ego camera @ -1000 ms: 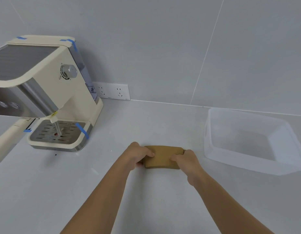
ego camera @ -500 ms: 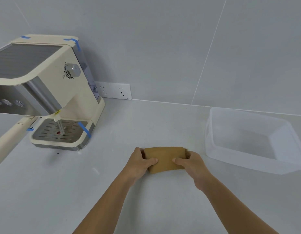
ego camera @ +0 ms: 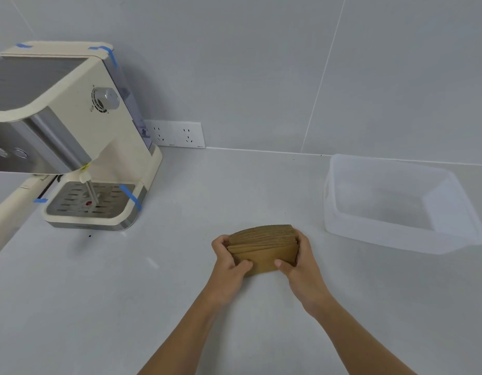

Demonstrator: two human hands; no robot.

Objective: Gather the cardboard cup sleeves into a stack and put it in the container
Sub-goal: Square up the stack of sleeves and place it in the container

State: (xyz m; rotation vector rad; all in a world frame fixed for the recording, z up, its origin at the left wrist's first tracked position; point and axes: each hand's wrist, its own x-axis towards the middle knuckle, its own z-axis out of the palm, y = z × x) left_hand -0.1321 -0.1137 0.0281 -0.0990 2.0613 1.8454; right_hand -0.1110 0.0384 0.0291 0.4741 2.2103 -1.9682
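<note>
A stack of brown cardboard cup sleeves [ego camera: 263, 246] stands on its long edge on the white counter, tipped so its layered top edges show. My left hand [ego camera: 227, 262] grips the stack's left end, thumb on the front face. My right hand [ego camera: 300, 262] grips the right end the same way. A clear plastic container [ego camera: 397, 204] sits to the right of the stack, apart from it, with nothing inside.
A cream espresso machine [ego camera: 72, 136] with blue tape strips stands at the back left, its drip tray [ego camera: 91, 200] facing me. White wall sockets [ego camera: 177, 133] sit low on the grey wall behind. White counter [ego camera: 99, 307] lies between me and the stack.
The stack has been tipped up from lying flat onto its edge between both hands, so its layered edges now show. Both hands stay at its ends.
</note>
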